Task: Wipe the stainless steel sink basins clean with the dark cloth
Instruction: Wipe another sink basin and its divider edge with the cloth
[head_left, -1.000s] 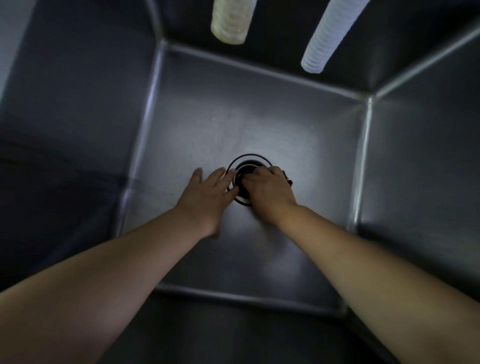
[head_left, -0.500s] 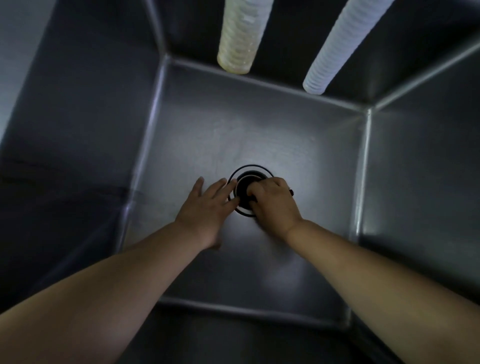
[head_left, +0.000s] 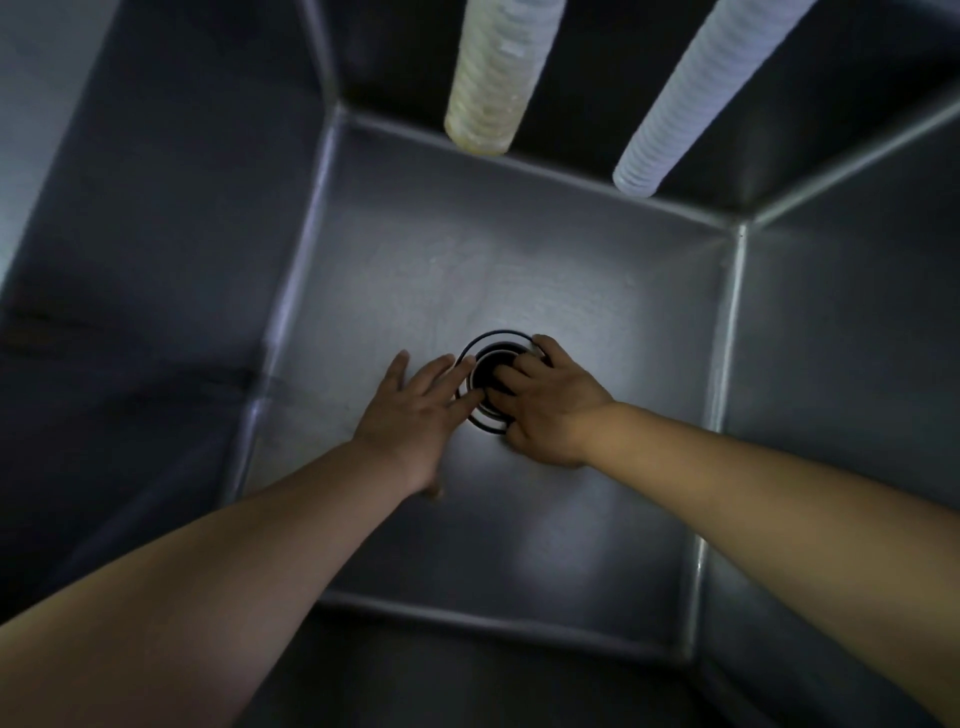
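Head view: both hands at the drain (head_left: 493, 382) on the basin (head_left: 415, 291) floor. Left hand (head_left: 415, 410) lies flat, fingers straight, likely bracing. Right hand (head_left: 545, 402) has fingers curled over the drain; whether it holds anything, can't tell. Dark cloth not discernible.

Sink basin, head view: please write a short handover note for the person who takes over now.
Left hand: flat on the sink basin floor, fingers straight, fingertips at the left edge of the drain. It holds nothing.
Right hand: over the right side of the drain, fingers curled into the opening; whether they grip anything cannot be seen.
Dark cloth: not clearly visible; it may be under the right hand.
Two ribbed hoses, yellowish hose and white hose, hang over the back wall.
Done: cannot tell how much is wiped.
Left: find the cloth, wipe floor and walls.
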